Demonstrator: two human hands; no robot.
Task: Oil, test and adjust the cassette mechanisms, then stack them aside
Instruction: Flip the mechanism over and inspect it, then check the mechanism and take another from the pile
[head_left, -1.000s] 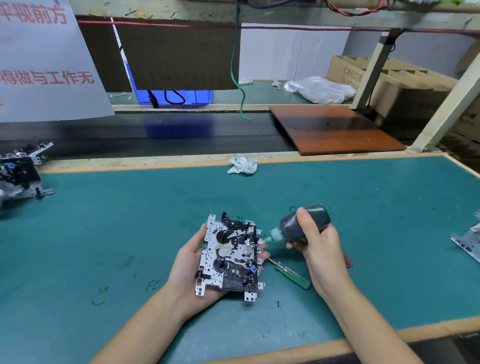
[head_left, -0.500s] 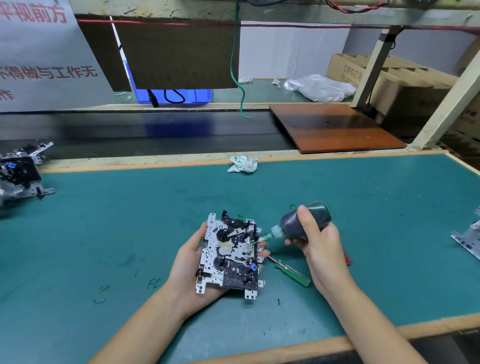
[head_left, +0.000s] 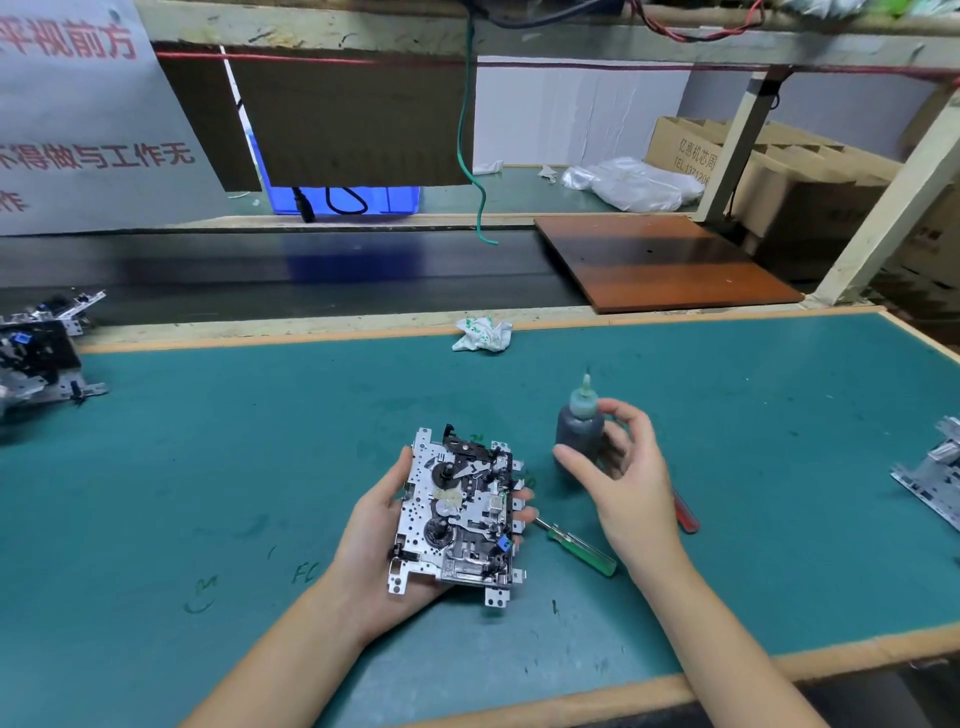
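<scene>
My left hand grips a cassette mechanism, a silver plate with black gears and a small blue part, face up just above the green mat. To its right a dark oil bottle stands upright on the mat, nozzle pointing up. My right hand hovers around the bottle with loose, spread fingers; the thumb lies in front of the bottle's base and the fingers are behind it.
A green-handled screwdriver lies between my hands and a red-handled tool is partly hidden behind my right wrist. More mechanisms sit at the far left and the right edge. Crumpled paper lies at the mat's back edge, with a brown board behind it.
The right hand has lifted the bottle's nozzle off the mechanism, turned the bottle upright and set it on the mat, loosening its fingers. The left hand keeps holding the mechanism.
</scene>
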